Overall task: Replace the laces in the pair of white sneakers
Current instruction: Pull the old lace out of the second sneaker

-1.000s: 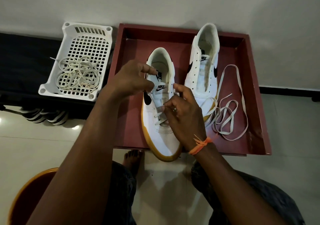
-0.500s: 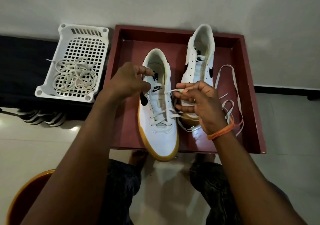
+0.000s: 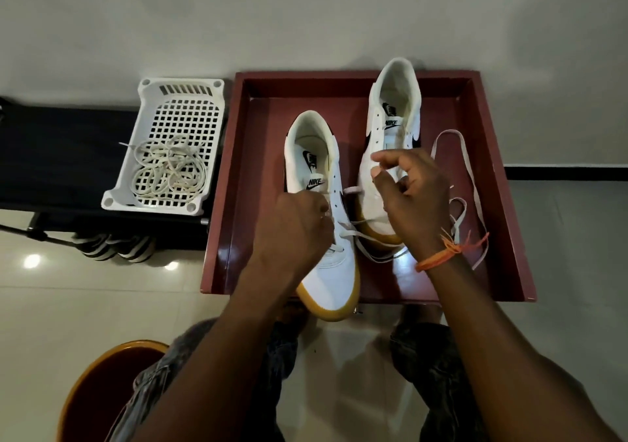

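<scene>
Near-centre of the maroon tray (image 3: 238, 176), I'm seeing the near sneaker (image 3: 328, 237) lying w/ its gum-coloured toe poking over the tray's near edge, heel pointing far. My view is showing the left hand (image 3: 292, 231) sitting on its lace area, fingers curling down over the eyelets; they're looking to be pinching the lace (image 3: 360, 234) there, though the knuckles are hiding the actual contact, so I can't tell for sure. A white strand is running from under that hand to the right, across the tray floor.

Right hand (image 3: 411, 200) is hovering above the toe of the far sneaker (image 3: 394, 129), just right of the near one. Thumb and forefinger are curling toward each other w/ a gap between them, other fingers loosely bending; I'm not making out anything held in it. An orange thread band (image 3: 441, 254) is circling that wrist. Hands are apart, approx. side by side.

Far sneaker is standing at the tray's far-right, heel near the far wall, eyelets showing bare. Loose lace loops (image 3: 465, 176) are lying on the tray floor to its right.

Left of the tray, a white plastic basket (image 3: 176, 102) is holding a tangle of old laces (image 3: 170, 173). An orange-rimmed stool (image 3: 88, 384) is showing near-left, beside the person's knees.
</scene>
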